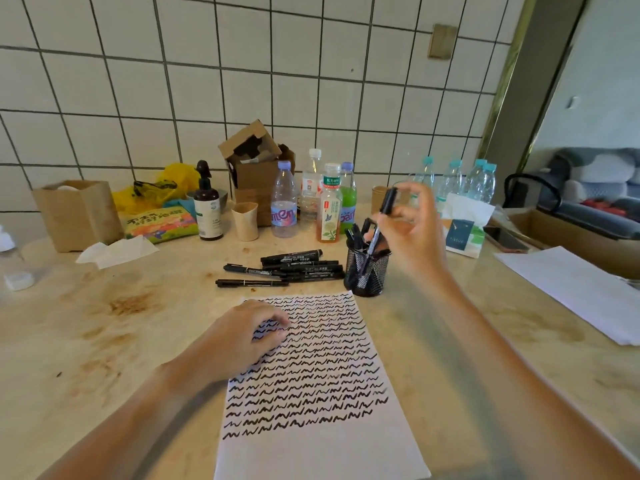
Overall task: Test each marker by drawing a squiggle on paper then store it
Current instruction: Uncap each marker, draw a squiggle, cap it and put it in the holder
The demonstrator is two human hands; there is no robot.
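**Marker going into the mesh cup, tip hidden**

Right hand (408,230) pinches a black marker (379,225) tilted over the mesh pen cup (367,271); its lower end is lost among the other pens, so can't tell if it's touching bottom. Left hand (239,337) rests loosely curled on the squiggle-covered paper (311,375), covering its upper left corner. A bunch of loose markers (294,266) lie just behind the sheet, labels too blurry to read.

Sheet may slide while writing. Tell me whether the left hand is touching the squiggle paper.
Touching. The head view shows the left hand resting fingers-down on the paper's upper-left part, overlapping the squiggles.
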